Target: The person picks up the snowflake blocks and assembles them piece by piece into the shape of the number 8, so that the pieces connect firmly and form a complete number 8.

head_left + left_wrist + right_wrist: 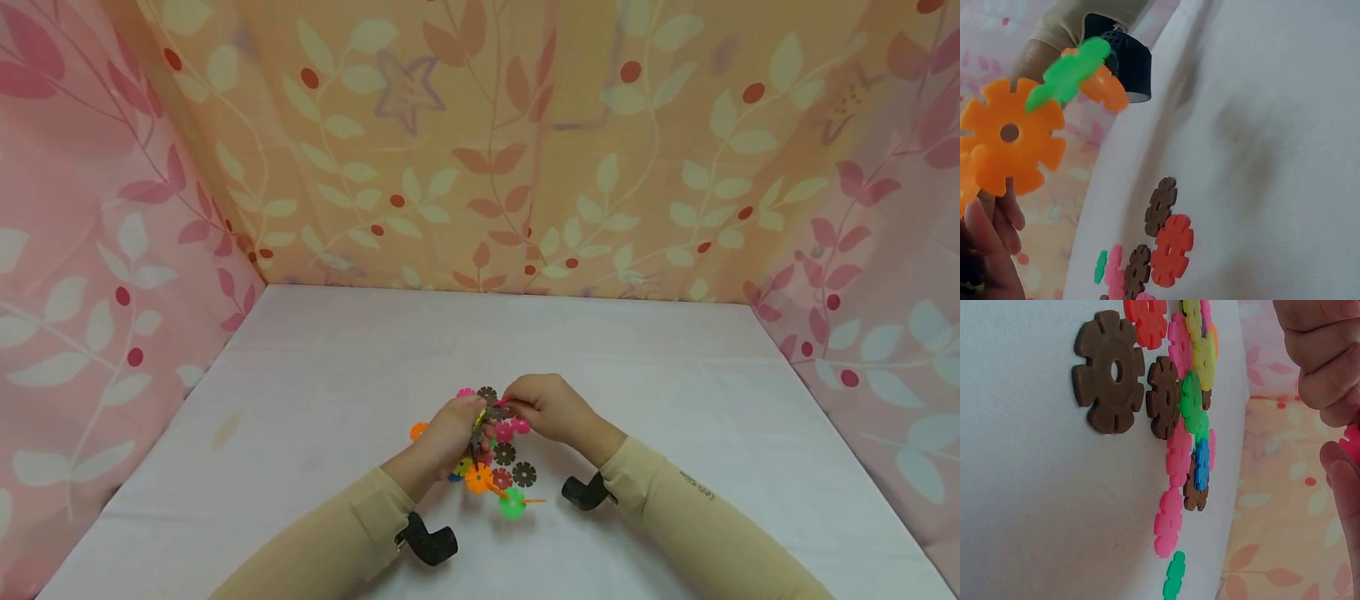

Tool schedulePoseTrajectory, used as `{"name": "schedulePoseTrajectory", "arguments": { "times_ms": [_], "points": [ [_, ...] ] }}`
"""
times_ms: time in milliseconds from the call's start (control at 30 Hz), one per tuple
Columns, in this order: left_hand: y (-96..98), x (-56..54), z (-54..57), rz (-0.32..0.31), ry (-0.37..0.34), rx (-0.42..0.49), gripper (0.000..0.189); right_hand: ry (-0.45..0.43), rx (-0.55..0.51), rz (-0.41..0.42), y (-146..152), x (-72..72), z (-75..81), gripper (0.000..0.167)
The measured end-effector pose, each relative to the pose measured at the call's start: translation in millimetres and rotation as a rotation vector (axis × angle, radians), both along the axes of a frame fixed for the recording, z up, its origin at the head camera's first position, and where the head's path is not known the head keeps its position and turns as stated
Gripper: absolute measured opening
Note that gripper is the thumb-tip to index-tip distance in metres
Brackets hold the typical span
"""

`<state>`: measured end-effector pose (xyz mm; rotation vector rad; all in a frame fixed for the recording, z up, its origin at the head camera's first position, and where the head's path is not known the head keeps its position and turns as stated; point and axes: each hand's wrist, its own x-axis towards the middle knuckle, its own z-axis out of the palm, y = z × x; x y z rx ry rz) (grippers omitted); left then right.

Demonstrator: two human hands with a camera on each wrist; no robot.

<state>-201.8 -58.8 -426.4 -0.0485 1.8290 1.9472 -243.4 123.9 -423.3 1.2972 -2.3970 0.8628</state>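
My left hand (pixel 453 429) grips a joined chain of notched plastic discs. In the left wrist view an orange disc (pixel 1035 140) hangs from it, with a blurred green disc (pixel 1069 72) slotted in beyond. At the chain's upper end my right hand (pixel 553 406) pinches a pink disc (pixel 1352 445) between thumb and fingers. The two hands nearly meet above the table, and the left fingers hide part of the chain. Loose discs lie beneath, among them a brown disc (pixel 524 474) and a red disc (pixel 1171 251).
The pile on the white tabletop (pixel 300 367) also has a blue disc (pixel 1202 464) and several pink, green and yellow ones. Leaf-patterned cloth (pixel 495 167) closes off the back and both sides. Black wrist mounts (pixel 431 542) hang below the sleeves.
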Motion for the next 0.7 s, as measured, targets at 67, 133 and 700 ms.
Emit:
{"name": "schedulePoseTrajectory", "arguments": {
  "times_ms": [67, 133, 700],
  "points": [
    [1.6, 1.2, 0.6, 0.005, 0.007, -0.021, 0.034, -0.002, 0.009, 0.014, -1, 0.9, 1.4, 0.009],
    [2.7, 1.8, 1.0, 0.012, 0.013, -0.036, 0.033, -0.009, 0.023, 0.019, -1, 1.9, 3.7, 0.008],
    [-0.8, -0.9, 2.2, -0.239, 0.100, -0.104, 0.048, -0.272, 0.109, 0.214, 17, -9.0, 24.1, 0.007]
  ]
}}
